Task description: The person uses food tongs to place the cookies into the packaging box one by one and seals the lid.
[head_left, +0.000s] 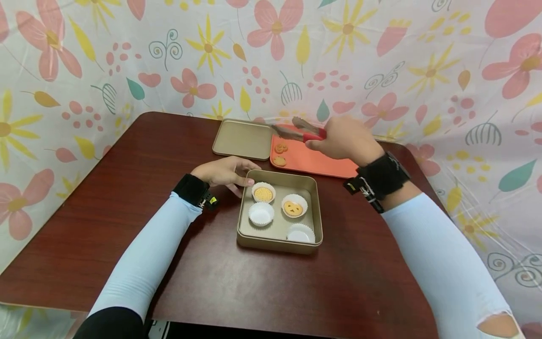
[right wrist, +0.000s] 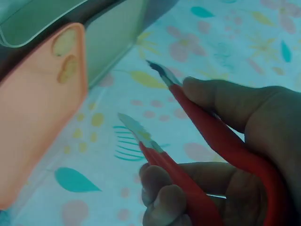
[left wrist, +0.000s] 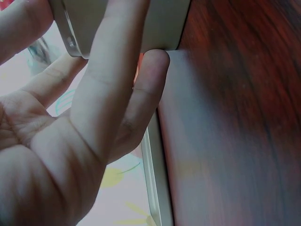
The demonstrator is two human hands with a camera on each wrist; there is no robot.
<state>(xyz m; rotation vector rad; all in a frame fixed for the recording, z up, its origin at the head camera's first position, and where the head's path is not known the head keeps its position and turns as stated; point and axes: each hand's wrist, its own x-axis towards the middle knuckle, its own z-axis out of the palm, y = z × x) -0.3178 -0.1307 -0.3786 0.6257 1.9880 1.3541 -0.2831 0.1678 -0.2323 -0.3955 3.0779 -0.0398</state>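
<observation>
My left hand [head_left: 226, 172] holds the back left corner of a gold tin [head_left: 277, 245], thumb at the rim and fingers along the outside. Inside stand several white paper cups. One cup has a round cookie [head_left: 263, 194] in it, another a cookie with holes [head_left: 293, 208]. The front left cup [head_left: 260, 214] and the front right cup [head_left: 301, 233] hold nothing. Over the back of an orange tray [head_left: 322, 162], my right hand [head_left: 345, 136] grips red-handled tongs [right wrist: 197, 122], their tips spread apart with nothing between. A pretzel-shaped cookie [head_left: 281, 148] and a round cookie [head_left: 279, 161] lie at the tray's left end.
The tin's flat gold lid [head_left: 243, 139] lies left of the orange tray, close against its edge. A dark brown wooden table [head_left: 190, 282] carries everything. Right behind its far edge hangs a flowered cloth [head_left: 169, 70].
</observation>
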